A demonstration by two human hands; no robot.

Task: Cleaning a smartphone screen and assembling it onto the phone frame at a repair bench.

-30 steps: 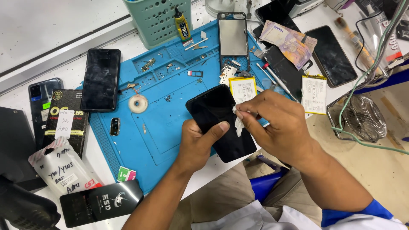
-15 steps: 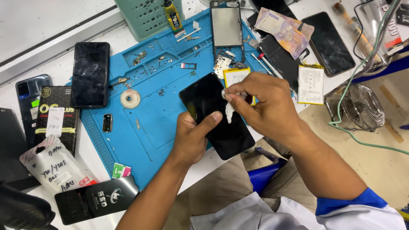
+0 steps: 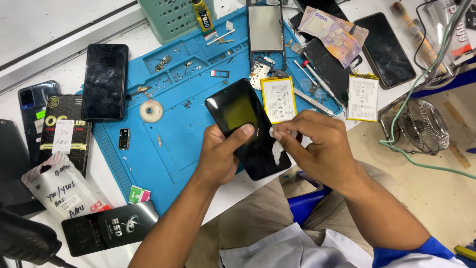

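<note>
Black phone (image 3: pixel 246 126) is held above the near edge of the blue mat (image 3: pixel 173 139), its long axis slanting away leftward, by the left hand (image 3: pixel 218 154) closed around its side. A small white wipe (image 3: pixel 277 148) is pinched in the right hand (image 3: pixel 317 149) fingers (image 3: pixel 282 133), touching the phone's right edge.

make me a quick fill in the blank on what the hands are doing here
1. The left hand grips a black ____.
2. The right hand pinches a small ____ wipe against the glass.
3. The work mat beneath is ____ in colour.

Missing words: phone; white; blue
</note>
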